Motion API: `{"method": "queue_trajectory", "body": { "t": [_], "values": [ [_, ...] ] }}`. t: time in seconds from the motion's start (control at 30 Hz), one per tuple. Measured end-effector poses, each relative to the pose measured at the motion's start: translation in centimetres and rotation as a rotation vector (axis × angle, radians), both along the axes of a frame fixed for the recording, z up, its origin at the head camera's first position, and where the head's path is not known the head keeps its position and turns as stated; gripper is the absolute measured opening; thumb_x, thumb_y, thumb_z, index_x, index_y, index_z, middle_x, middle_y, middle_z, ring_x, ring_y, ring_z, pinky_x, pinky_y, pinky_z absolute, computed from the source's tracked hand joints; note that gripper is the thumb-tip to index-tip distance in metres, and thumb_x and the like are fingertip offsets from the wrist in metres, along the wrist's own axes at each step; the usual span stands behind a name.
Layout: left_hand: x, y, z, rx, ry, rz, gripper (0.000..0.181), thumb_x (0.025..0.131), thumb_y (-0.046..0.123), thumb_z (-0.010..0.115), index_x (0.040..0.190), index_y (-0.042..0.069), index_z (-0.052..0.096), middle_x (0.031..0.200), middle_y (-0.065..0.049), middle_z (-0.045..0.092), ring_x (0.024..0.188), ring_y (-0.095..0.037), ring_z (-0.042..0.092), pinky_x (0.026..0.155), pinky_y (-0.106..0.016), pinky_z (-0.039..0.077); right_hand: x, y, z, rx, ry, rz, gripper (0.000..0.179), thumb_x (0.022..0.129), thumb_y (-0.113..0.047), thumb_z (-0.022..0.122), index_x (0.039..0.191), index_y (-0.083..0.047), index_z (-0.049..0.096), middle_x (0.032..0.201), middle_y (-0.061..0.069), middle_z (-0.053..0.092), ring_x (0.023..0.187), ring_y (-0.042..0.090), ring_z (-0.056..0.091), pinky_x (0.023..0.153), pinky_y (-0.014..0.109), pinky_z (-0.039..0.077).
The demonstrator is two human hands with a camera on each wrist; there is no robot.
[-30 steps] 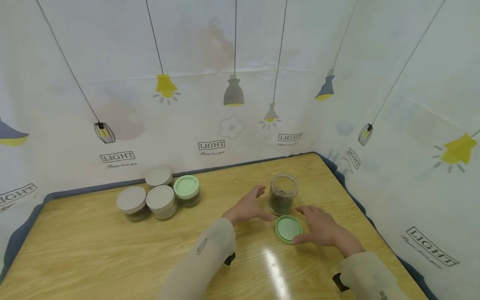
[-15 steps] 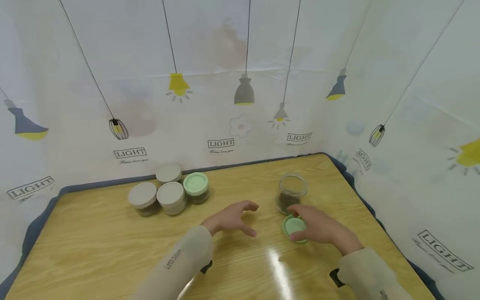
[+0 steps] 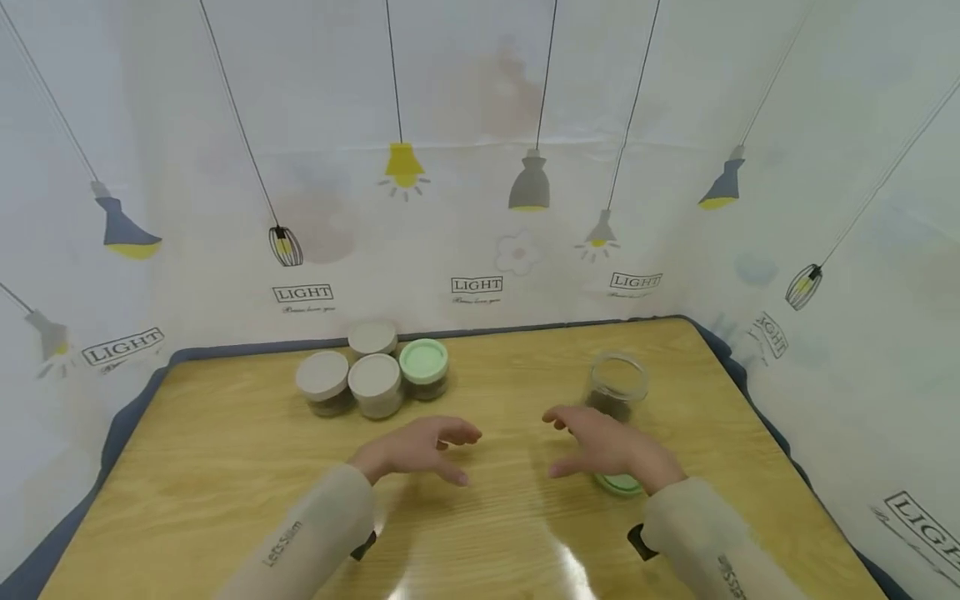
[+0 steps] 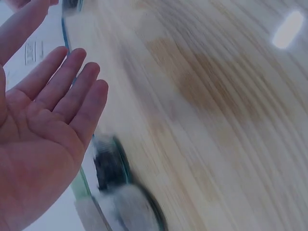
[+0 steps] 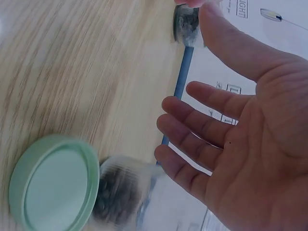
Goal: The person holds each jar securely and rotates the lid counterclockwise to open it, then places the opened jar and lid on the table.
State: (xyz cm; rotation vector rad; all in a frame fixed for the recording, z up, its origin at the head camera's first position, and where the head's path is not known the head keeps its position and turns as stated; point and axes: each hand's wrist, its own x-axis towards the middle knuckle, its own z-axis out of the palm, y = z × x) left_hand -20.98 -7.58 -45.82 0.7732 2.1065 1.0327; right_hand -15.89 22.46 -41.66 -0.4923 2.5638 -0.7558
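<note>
My left hand (image 3: pixel 416 447) hovers over the middle of the table, fingers relaxed and holding nothing. To its right, my right hand (image 3: pixel 611 448) is also in the air with loosely bent, bare fingers. An uncovered clear jar (image 3: pixel 618 379) with dark contents stands just behind the right hand, partly hidden by it in the head view. A green lid (image 5: pixel 57 185) lies on the table in front of that jar; in the head view the right hand and wrist cover most of it. Both palms show bare in the wrist views.
At the back left stand several lidded jars in a cluster: white-lidded jars (image 3: pixel 375 383) and one green-lidded jar (image 3: pixel 423 367). The wooden table (image 3: pixel 510 533) ends at a dark blue edge along a printed cloth wall (image 3: pixel 420 242).
Both hands have moved left, away from the jar and lid, the left hand first. The head view has turned left. The uncovered jar and the lid stay where they were.
</note>
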Motion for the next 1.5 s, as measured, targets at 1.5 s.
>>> {"method": "queue_trajectory", "body": {
  "t": [1.5],
  "values": [
    [-3.4,-17.3,0.3,-0.197,-0.008,0.755,0.099,0.084,0.034,0.075,0.151,-0.01,0.015,0.154,-0.034,0.024,0.141,-0.05,0.025,0.115,-0.059,0.025,-2.8,-9.3,-1.0,0.056,-0.052,0.11,0.069,0.082,-0.034,0.078,0.139,-0.009,0.048,0.137,0.015,0.055,0.129,0.034,0.05,0.109,0.054,0.038]
  ]
}}
